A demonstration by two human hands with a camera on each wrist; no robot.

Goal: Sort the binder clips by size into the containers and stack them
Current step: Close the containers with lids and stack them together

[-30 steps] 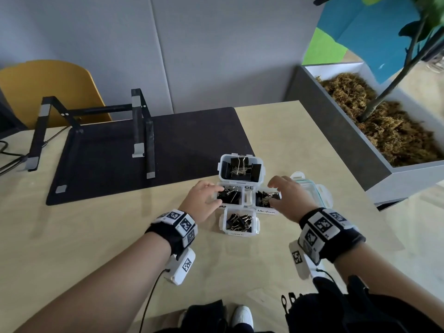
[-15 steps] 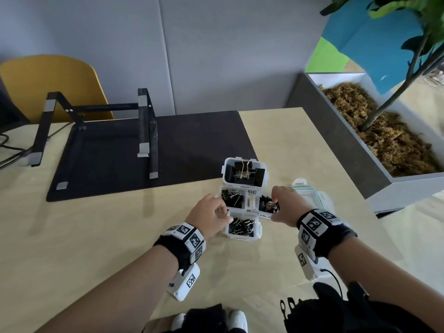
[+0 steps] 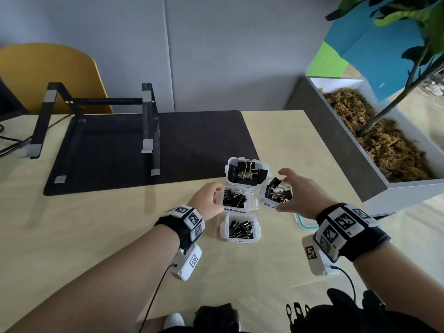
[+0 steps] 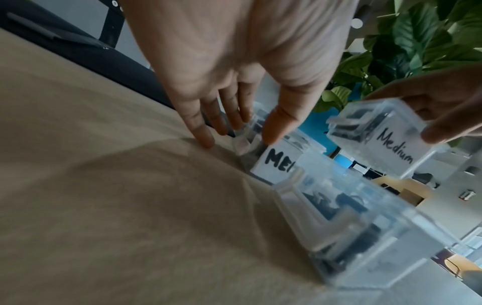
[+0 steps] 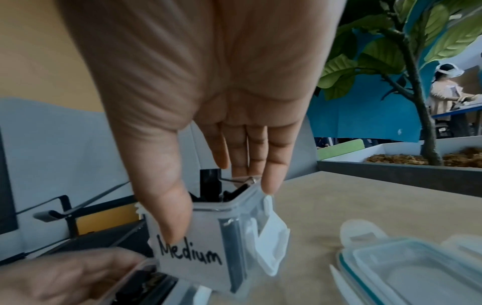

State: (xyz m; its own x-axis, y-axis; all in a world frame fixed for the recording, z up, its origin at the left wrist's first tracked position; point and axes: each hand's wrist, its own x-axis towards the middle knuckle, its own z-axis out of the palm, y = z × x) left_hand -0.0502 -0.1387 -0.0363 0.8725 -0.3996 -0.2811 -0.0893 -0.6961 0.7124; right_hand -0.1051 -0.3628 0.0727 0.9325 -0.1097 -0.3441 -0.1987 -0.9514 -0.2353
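Four small clear tubs of black binder clips stand close together on the table. My right hand (image 3: 286, 192) (image 5: 221, 204) grips the tub labelled Medium (image 3: 276, 194) (image 5: 203, 247), thumb on the label and fingers over the far rim. That tub is lifted and tilted to the left. My left hand (image 3: 217, 199) (image 4: 247, 132) holds the left side of the second medium tub (image 3: 234, 200) (image 4: 279, 163) between thumb and fingers; it stays on the table. The large-clip tub (image 3: 247, 174) stands behind, and the small-clip tub (image 3: 240, 228) is nearest me.
A clear lid with a teal seal (image 3: 304, 222) (image 5: 417, 268) lies on the table under my right wrist. A black mat (image 3: 144, 150) with a black laptop stand (image 3: 149, 121) covers the far left. A planter box (image 3: 374, 145) borders the table's right edge.
My right hand has lifted the Medium tub off the table and tipped it leftward. My left hand has shifted forward onto the side of the other medium tub.
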